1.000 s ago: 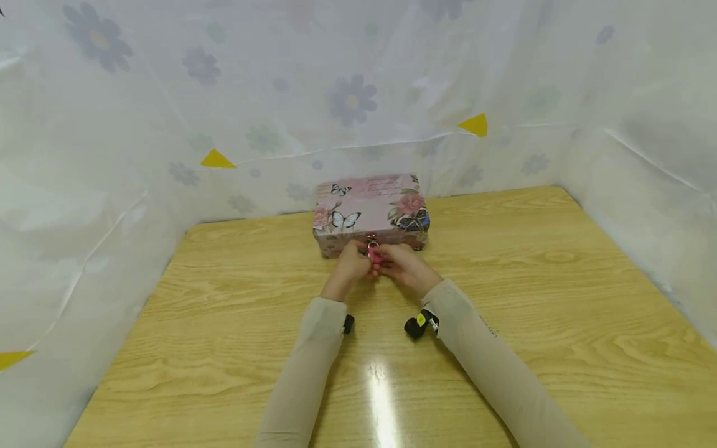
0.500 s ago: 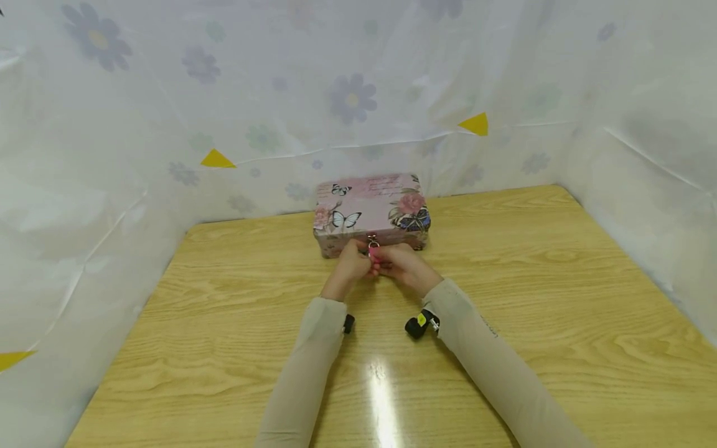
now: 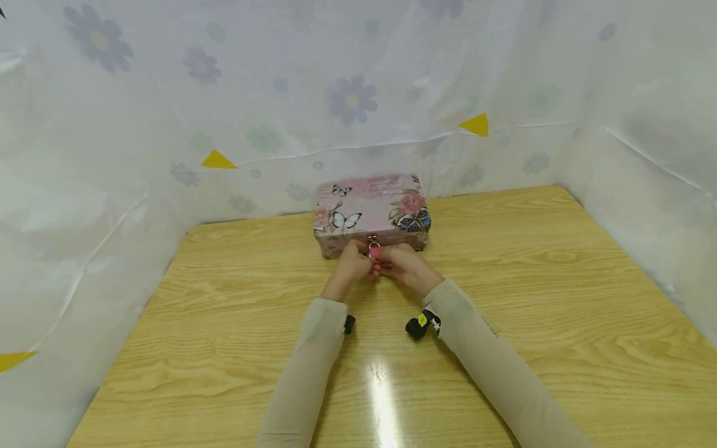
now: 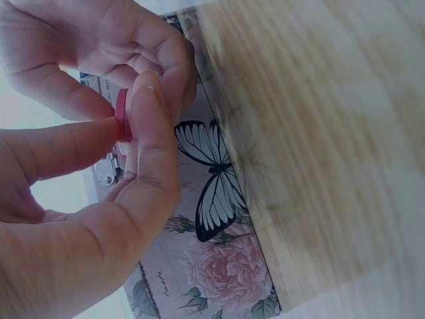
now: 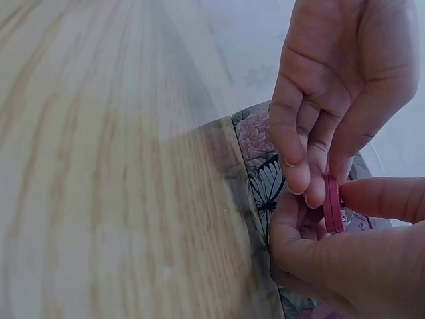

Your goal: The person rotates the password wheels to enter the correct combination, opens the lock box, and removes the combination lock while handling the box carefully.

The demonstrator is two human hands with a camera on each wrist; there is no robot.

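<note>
A small pink padlock (image 3: 374, 252) hangs by its silver shackle at the metal clasp (image 3: 372, 238) on the front of a lidded box (image 3: 370, 208) printed with butterflies and roses. My left hand (image 3: 351, 262) pinches the padlock from the left; in the left wrist view, its thumb and index finger meet around the red-looking padlock body (image 4: 122, 114). From the other side my right hand (image 3: 404, 264) pinches it too, its thumb pressed to the padlock's face (image 5: 332, 205) in the right wrist view. The fingers of both hands crowd together and hide much of the lock. The box lid is down.
The wood-grain table (image 3: 235, 311) extends to both sides and in front of the box. Behind stands a pale flowered curtain (image 3: 269, 93) with yellow triangles (image 3: 218, 160) stuck on it. Black wrist straps (image 3: 417, 325) sit below the sleeves.
The padlock body has turned slightly between the fingertips, showing its face a little more squarely. Both hands and the box stay in nearly the same place.
</note>
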